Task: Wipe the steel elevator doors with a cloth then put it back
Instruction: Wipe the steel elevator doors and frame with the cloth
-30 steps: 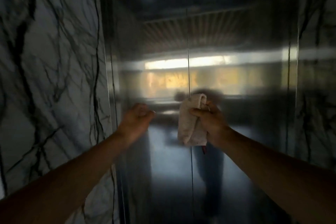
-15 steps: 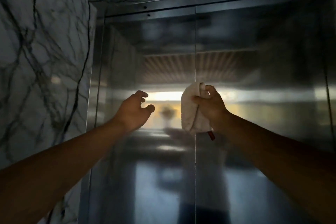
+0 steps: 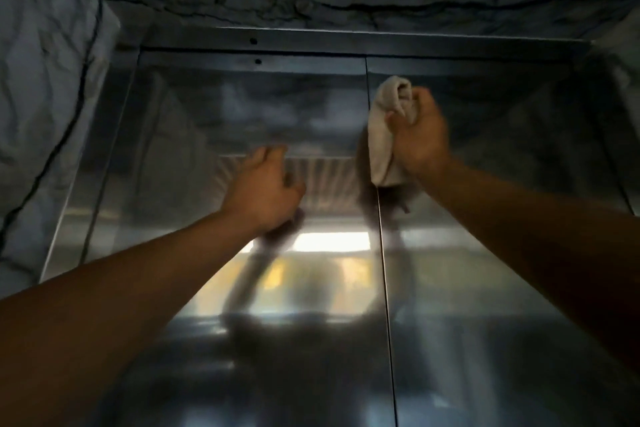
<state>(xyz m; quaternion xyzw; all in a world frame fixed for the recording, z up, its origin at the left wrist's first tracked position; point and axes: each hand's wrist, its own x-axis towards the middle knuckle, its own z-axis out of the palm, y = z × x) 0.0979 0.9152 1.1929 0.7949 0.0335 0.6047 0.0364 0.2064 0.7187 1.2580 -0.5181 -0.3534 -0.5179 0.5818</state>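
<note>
My right hand [image 3: 417, 133] grips the bunched cloth [image 3: 384, 135] high on the steel doors [image 3: 485, 288], hanging lengthwise just right of the centre seam [image 3: 382, 253], while my left hand [image 3: 266, 187] hovers open and empty, lower, over the left door.

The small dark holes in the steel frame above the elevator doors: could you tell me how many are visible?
2. One hole sits in the upper header strip; the other hole is just below it in the lower strip, both above the left door. Blur may hide others.
</note>
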